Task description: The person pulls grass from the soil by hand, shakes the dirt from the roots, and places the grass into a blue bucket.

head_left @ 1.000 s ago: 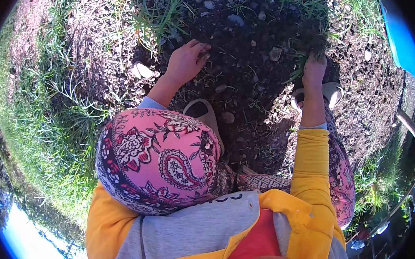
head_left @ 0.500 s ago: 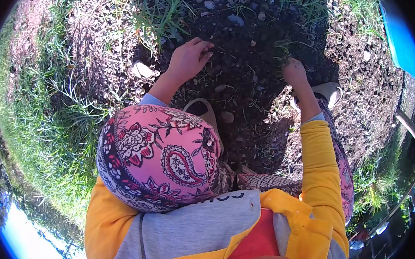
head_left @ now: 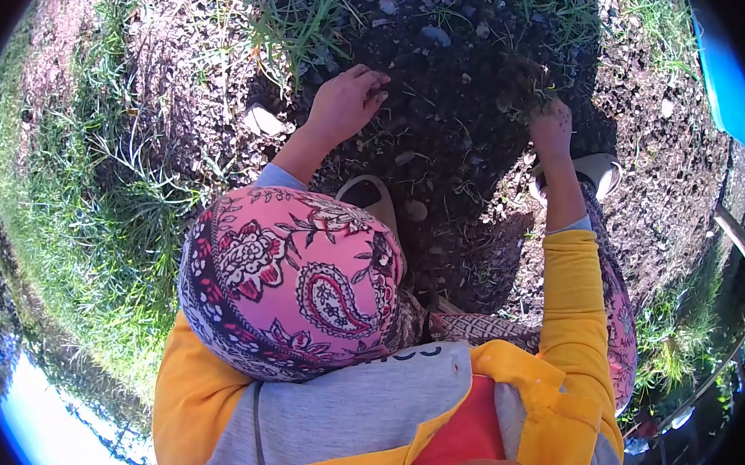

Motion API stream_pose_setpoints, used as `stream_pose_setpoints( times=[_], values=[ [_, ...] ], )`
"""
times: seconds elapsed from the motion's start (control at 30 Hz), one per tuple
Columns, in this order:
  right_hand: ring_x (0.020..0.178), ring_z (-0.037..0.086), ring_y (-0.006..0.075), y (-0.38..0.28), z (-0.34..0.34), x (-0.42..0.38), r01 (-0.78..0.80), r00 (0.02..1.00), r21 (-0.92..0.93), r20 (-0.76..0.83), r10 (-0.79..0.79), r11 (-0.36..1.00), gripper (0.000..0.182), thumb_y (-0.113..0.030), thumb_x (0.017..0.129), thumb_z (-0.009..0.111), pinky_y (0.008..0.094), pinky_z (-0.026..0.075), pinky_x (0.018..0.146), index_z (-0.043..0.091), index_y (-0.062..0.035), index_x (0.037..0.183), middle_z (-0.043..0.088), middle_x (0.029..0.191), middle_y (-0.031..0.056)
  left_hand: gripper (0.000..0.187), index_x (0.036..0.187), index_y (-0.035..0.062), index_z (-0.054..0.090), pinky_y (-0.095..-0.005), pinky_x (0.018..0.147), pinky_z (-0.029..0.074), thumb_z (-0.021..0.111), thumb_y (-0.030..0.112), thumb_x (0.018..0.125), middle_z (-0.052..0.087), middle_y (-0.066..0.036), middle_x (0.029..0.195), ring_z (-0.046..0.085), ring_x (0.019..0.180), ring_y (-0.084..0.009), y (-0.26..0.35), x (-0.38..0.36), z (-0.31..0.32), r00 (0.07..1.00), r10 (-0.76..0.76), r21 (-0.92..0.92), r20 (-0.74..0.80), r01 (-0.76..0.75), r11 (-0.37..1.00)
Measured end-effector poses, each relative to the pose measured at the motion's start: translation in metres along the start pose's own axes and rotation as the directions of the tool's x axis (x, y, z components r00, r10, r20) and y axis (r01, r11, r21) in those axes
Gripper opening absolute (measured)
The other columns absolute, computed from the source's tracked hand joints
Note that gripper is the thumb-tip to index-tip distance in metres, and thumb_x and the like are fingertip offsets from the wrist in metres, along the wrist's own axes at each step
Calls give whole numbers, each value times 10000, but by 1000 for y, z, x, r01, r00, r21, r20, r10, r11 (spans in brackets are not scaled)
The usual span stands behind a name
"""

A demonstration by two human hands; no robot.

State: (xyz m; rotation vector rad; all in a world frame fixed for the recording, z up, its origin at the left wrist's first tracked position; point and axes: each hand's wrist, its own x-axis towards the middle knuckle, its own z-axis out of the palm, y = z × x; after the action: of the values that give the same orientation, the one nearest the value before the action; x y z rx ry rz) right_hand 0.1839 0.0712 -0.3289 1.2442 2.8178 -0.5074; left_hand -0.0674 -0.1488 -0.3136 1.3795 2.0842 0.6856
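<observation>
Over dark, shaded soil (head_left: 448, 143), my left hand (head_left: 344, 105) hovers at the left with its fingers curled together; whether anything is between the fingertips is too small to tell. Farther right, my right hand (head_left: 551, 127) is closed round a small clump of weeds (head_left: 534, 86), with thin blades and roots sticking out beyond the fingers. A tuft of green grass (head_left: 305, 20) grows just above my left hand. A pale stone (head_left: 263, 122) lies to the left of my left wrist.
My shoes (head_left: 599, 172) stand on the soil below my hands, and my knee in patterned pink cloth (head_left: 301, 271) rises at the left. Tall grass (head_left: 121, 241) covers the left side. A blue sheet (head_left: 727, 80) is at the upper right, with a wooden stick (head_left: 732, 230) below it.
My right hand has moved slightly right with the weed clump, which now looks blurred and darker. My left hand keeps its curled pose, and the whole view has shifted a little.
</observation>
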Motion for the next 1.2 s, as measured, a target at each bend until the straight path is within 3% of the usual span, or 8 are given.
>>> stream_pose_setpoints(
  times=[0.13, 0.27, 0.47, 0.67, 0.7, 0.9, 1.1, 1.2],
  values=[
    [808, 576, 317, 29, 49, -8, 234, 953, -127, 224, -202, 964, 169, -170, 752, 549, 383, 461, 730, 601, -43, 850, 606, 853, 159, 197, 954, 114, 597, -355, 662, 483, 570, 180, 770, 568, -55, 895, 582, 798, -247, 6, 6, 7, 994, 88, 97, 57, -94, 991],
    [863, 562, 338, 8, 34, -11, 67, 971, 91, 222, -86, 994, 257, -140, 720, 557, 401, 446, 766, 582, -16, 944, 596, 895, 176, 354, 1150, 116, 507, -339, 707, 489, 492, 114, 797, 520, -53, 1135, 580, 843, -251, 2, 39, 31, 898, 381, 297, 220, -433, 851],
    [847, 543, 371, -20, 25, -35, 59, 988, 154, 134, -80, 986, 298, -125, 720, 548, 415, 434, 763, 543, -14, 996, 578, 888, 206, 504, 1276, 127, 390, -338, 678, 507, 489, 114, 782, 354, -64, 1342, 593, 836, -222, 11, 115, 50, 835, 375, 531, 403, -546, 648],
    [852, 540, 375, -16, 41, -51, -12, 986, 228, 166, -26, 974, 348, -137, 740, 539, 415, 430, 771, 526, -25, 1069, 577, 899, 210, 280, 1016, 47, 574, -318, 657, 509, 539, 127, 750, 559, -62, 1093, 603, 803, -208, -21, 177, 59, 909, 257, 671, 328, -416, 614],
    [863, 539, 373, -19, 40, -53, -32, 984, 232, 178, -10, 972, 351, -144, 743, 540, 414, 427, 778, 528, -26, 1073, 577, 910, 211, 158, 863, 42, 602, -337, 654, 507, 561, 115, 728, 604, -69, 922, 607, 775, -241, -14, 175, 49, 865, 394, 725, 309, -483, 492],
    [937, 523, 360, -40, 12, -48, -193, 957, 283, 265, 116, 939, 326, -168, 769, 526, 410, 410, 812, 543, 8, 1043, 570, 976, 221, 164, 813, 34, 661, -343, 735, 479, 561, 151, 758, 636, -110, 872, 596, 881, -253, 17, 178, 11, 873, 143, 692, 467, -461, 555],
    [913, 530, 367, -7, 40, -43, -148, 989, 242, 56, 138, 959, 327, -180, 793, 493, 410, 428, 769, 550, 2, 1058, 589, 924, 199, 217, 898, 29, 636, -373, 785, 451, 537, 191, 792, 602, -147, 958, 552, 949, -299, -1, 176, 1, 952, -74, 472, 298, -79, 878],
    [917, 529, 364, 11, 28, -29, 162, 966, -206, -166, -198, 965, 345, -198, 786, 493, 417, 424, 778, 554, -6, 1067, 589, 938, 183, 146, 847, 52, 598, -358, 667, 501, 568, 100, 712, 603, -108, 868, 599, 781, -274, 1, 146, -7, 961, 212, 242, -178, -166, 956]
  ],
)
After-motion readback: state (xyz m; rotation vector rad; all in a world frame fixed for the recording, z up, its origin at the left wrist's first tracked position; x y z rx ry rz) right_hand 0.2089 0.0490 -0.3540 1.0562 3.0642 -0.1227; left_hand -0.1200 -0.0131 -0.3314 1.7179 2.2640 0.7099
